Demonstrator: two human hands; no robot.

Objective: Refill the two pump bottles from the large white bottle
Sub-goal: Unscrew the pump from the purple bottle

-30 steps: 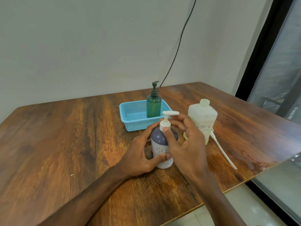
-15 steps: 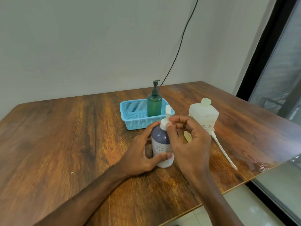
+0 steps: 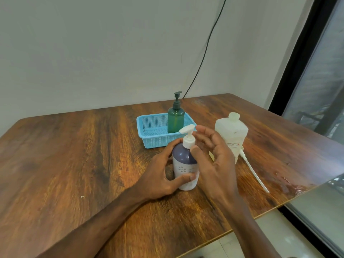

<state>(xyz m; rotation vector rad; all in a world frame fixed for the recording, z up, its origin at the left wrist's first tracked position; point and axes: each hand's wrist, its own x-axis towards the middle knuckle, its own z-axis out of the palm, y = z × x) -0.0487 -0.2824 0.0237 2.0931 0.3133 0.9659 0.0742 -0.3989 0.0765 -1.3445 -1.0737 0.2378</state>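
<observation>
A purple-and-white pump bottle (image 3: 183,161) stands upright near the table's front, its white pump head (image 3: 187,135) on top with the spout pointing up and right. My left hand (image 3: 162,174) grips the bottle's body from the left. My right hand (image 3: 212,155) hovers just right of the pump collar with fingers spread and relaxed; the thumb is close to the collar. The large white bottle (image 3: 231,133) stands uncapped behind my right hand. A green pump bottle (image 3: 176,118) stands in the blue basket (image 3: 149,127).
A long white pump tube (image 3: 254,172) lies on the wooden table (image 3: 74,155) to the right of the white bottle. Wet patches shine near the table's right edge (image 3: 290,185). A black cable runs down the wall behind. A window frame borders the right side.
My right hand had been pinching and twisting the pump collar; it has now opened and come slightly away. The pump spout has turned from pointing right to up-right. My left hand kept hold.
</observation>
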